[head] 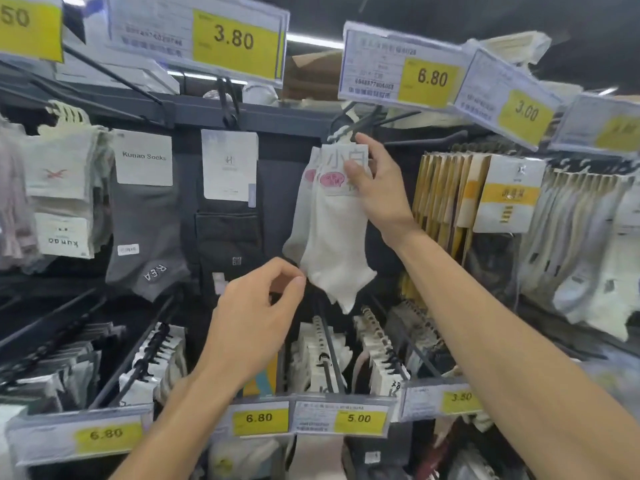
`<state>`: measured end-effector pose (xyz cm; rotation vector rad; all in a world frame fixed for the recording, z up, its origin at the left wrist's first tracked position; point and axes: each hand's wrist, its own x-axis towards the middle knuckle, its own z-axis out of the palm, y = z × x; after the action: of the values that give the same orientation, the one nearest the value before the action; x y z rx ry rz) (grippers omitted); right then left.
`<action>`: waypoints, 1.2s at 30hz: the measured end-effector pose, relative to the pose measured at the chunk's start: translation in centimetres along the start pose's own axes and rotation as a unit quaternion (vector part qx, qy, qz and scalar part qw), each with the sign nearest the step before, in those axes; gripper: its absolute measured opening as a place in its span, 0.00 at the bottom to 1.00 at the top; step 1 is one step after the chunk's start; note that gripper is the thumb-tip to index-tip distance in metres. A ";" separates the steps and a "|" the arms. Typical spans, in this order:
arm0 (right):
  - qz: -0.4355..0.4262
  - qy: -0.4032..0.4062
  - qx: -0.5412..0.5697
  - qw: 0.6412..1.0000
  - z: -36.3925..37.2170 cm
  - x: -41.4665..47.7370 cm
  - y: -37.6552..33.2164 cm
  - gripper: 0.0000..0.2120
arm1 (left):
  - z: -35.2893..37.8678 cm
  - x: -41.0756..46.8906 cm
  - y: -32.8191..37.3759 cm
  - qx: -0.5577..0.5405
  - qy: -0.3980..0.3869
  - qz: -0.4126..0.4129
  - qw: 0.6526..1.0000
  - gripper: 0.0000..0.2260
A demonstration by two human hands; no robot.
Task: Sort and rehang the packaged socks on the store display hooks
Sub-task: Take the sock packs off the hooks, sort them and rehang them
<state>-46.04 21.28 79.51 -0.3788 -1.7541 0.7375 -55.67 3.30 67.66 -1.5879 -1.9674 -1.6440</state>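
Store wall (273, 188) crowded with hung socks and yellow price tags (429, 77). Hanging long axis downward, white sock pack (332, 244), header card (343, 168) pinched between thumb and fingers of right hand (375, 192), hanger right at display hook (349, 128) above. Lower, beside toe, left hand (252, 317), loosely curled, empty.

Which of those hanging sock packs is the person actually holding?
The white socks under the 6.80 tag: the right hand grips their card. The grey socks and black socks hang untouched.

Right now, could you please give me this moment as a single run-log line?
step: rehang white socks at hook | right hand: pinches their card | left hand: loosely curled beside socks, holds nothing | tag above: 6.80
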 end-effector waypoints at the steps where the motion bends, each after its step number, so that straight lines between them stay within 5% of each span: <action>1: 0.002 -0.007 -0.013 1.000 -0.1 -0.1 -0.1 0.25 | 0.1 -0.3 0.3 0.012 -0.003 0.003 1.000 0.07; 5: -0.009 0.001 -0.108 0.994 -1.3 -3.6 -1.5 0.30 | 1.0 -1.7 2.6 0.035 0.009 0.043 0.998 0.07; 10: -0.093 -0.037 0.008 0.995 -5.5 -17.6 -1.3 0.18 | 4.9 -4.3 7.8 -0.103 0.000 0.125 0.987 0.06; 12: -0.068 0.010 0.030 0.997 -8.0 -24.6 0.6 0.20 | 8.9 -7.1 10.1 -0.159 -0.067 0.149 0.974 0.05; 15: 0.084 0.139 0.034 0.986 -13.7 -34.9 4.1 0.23 | 17.8 -14.2 12.5 -0.207 -0.234 0.111 0.943 0.05; 19: 0.328 0.254 -0.055 0.908 -24.8 -49.1 8.7 0.20 | 31.3 -26.9 14.7 -0.195 -0.463 0.006 0.864 0.07; 24: 0.578 0.232 -0.144 0.769 -35.6 -69.6 11.0 0.10 | 44.4 -43.4 15.4 -0.098 -0.687 -0.065 0.717 0.13; 30: 0.758 0.163 -0.142 0.615 -41.7 -87.9 13.1 0.11 | 54.6 -59.7 11.7 0.017 -0.792 -0.131 0.596 0.12; 36: 0.815 0.140 -0.125 0.548 -43.3 -98.1 21.2 0.09 | 61.7 -71.1 5.6 0.094 -0.818 -0.141 0.549 0.05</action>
<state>22.74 -8.80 0.02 -2.3446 -0.6881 1.4935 10.03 6.49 0.10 -3.1770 -2.6695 0.9164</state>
